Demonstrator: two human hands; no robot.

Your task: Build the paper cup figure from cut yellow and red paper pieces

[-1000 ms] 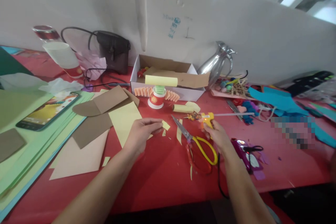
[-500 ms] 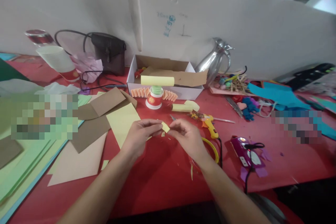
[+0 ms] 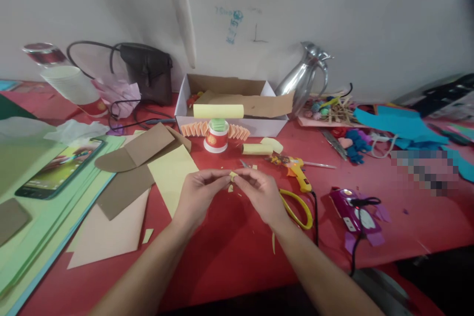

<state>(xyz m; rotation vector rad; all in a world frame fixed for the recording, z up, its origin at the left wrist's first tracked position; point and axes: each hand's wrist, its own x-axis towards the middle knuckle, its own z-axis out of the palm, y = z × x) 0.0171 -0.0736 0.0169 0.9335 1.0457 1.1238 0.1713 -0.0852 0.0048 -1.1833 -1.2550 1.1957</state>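
Between my fingertips is a small piece of yellow paper (image 3: 233, 176), mostly covered by the fingers. My left hand (image 3: 202, 192) pinches its left side, and my right hand (image 3: 257, 190) pinches the right. Tiny yellow scraps (image 3: 230, 188) lie on the red table just below the fingertips. Behind my hands a red and white paper cup (image 3: 216, 139) stands upside down, with pleated orange paper strips (image 3: 195, 129) at both sides and a yellow paper roll (image 3: 218, 111) on top, above a folded green piece. A second yellow roll (image 3: 257, 149) rests to the cup's right.
A yellow glue gun (image 3: 299, 172) lies right of my hands, near yellow tape rings (image 3: 301, 210) and a purple power socket (image 3: 355, 212). Brown and yellow paper sheets (image 3: 128, 190) and a phone (image 3: 61, 168) are at left. A white box (image 3: 231, 126) and metal jug (image 3: 301, 79) stand behind.
My fingertips have come closer together, and the yellow paper between them now shows much less, looking folded or squeezed. The view has shifted slightly.
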